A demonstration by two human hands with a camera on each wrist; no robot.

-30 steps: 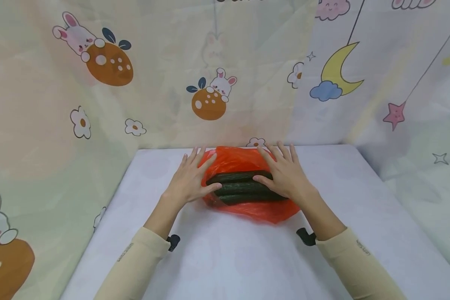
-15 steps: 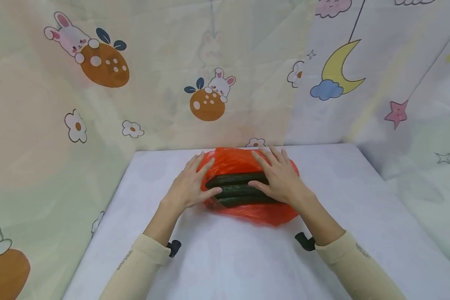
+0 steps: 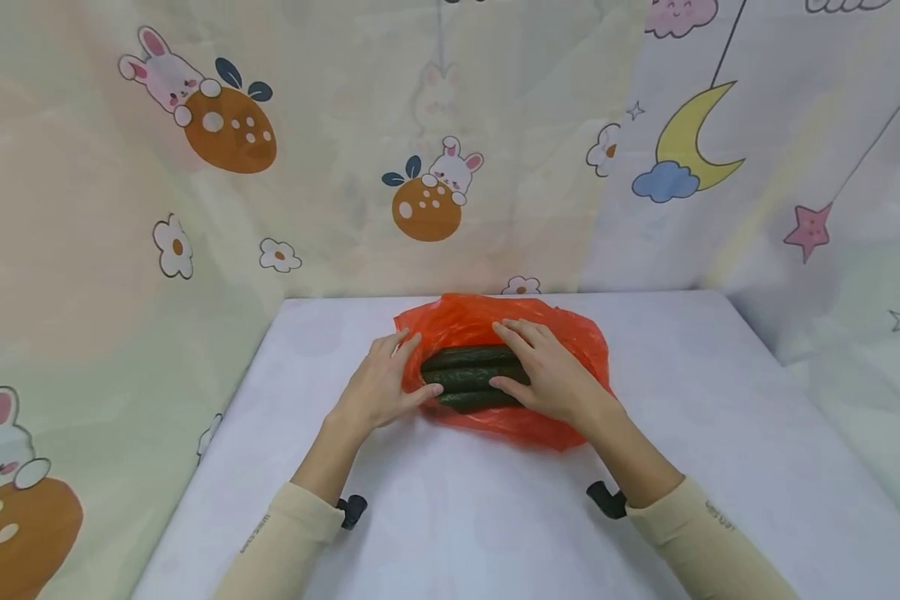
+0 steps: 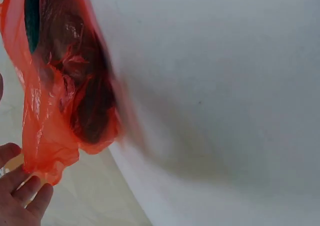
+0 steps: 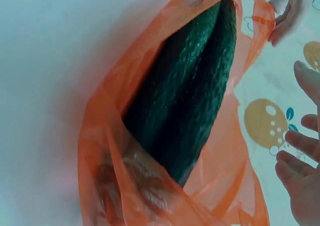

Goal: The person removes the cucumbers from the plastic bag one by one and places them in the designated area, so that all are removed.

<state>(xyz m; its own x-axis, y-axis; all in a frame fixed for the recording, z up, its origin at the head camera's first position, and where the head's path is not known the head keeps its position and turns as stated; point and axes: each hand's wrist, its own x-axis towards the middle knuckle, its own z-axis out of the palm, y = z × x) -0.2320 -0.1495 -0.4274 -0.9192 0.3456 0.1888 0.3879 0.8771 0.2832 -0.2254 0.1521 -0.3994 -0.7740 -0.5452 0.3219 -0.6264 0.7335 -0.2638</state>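
Three dark green cucumbers (image 3: 471, 379) lie side by side in a wide-mouthed red plastic bag (image 3: 540, 432) near the table's back edge. My left hand (image 3: 373, 385) is at the bag's left end, thumb extended over the cucumbers' ends. In the left wrist view its fingertips (image 4: 31, 187) meet the bag's thin edge. My right hand (image 3: 558, 377) hovers over the right part, hiding the cucumbers' right ends; its thumb overlaps them in the head view. From the right wrist, two bumpy cucumbers (image 5: 186, 80) show in the bag's mouth, and the right fingers (image 5: 295, 161) are spread beside it.
A white cloth-covered table (image 3: 480, 533) lies under the bag. Patterned fabric (image 3: 330, 150) with bunnies, flowers and a moon hangs behind it and on both sides. Black wrist straps (image 3: 607, 500) show below cream sleeves.
Both hands have come down and nearer, with the fingertips drawn back from the bag's far edge. The right hand has slid slightly left over the cucumbers. The camera view has shifted a little.
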